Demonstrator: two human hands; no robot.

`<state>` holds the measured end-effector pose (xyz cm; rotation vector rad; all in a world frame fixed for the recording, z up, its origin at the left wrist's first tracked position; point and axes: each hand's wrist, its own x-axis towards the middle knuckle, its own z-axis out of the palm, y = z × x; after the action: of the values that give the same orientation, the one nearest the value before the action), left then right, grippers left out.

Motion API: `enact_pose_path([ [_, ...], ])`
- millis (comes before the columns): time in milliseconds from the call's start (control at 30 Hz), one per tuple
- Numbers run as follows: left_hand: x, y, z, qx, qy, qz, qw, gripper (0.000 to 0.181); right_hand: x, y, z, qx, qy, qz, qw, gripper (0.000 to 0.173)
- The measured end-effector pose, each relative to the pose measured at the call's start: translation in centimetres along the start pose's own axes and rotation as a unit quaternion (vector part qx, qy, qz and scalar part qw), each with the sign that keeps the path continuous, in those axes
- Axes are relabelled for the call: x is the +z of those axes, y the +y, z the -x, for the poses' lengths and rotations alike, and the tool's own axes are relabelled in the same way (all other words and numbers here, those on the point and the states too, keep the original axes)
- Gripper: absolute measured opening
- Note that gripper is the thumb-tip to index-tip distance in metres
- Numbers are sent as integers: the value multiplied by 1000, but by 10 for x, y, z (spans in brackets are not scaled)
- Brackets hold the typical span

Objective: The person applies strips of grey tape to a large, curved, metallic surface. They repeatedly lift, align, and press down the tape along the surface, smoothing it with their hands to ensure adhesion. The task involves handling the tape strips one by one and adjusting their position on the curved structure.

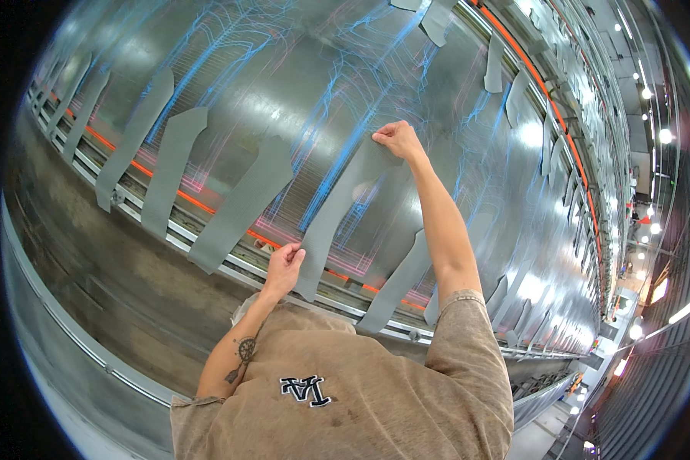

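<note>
A long grey strip of ribbed sheet material (336,198) lies slantwise on a broad, shiny metal surface (247,98). My right hand (399,140) pinches its wide far end between thumb and fingers. Down at the near end, my left hand (286,264) has thumb and fingertips closed at the strip's left edge. That near end hangs over the metal rail. To the left lies a similar grey strip (244,201), and to the right another strip (397,282) slants beside my right arm. Blue branching lines (345,167) and pink lines show on the metal around the strips.
More grey strips (175,167) line the near edge. An orange line (195,202) runs beside the metal rail (178,230) there. Further pieces (517,98) hang along the far edge by an orange band (529,52). A brown trough-like surface (121,247) lies left of my body.
</note>
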<state>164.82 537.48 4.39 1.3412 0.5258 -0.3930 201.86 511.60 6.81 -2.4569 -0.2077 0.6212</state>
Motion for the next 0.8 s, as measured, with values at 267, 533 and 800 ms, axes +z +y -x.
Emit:
enact_pose_path([
  [267,22,-35,-18,-28,101,81,991,24,9,24,-51,20,-10,54,998,35],
  [533,22,-40,-24,-21,136,70,988,24,14,33,-61,14,-21,30,999,38],
  [800,21,-40,-28,-31,132,66,989,23,13,31,-58,6,-2,25,1000,36],
])
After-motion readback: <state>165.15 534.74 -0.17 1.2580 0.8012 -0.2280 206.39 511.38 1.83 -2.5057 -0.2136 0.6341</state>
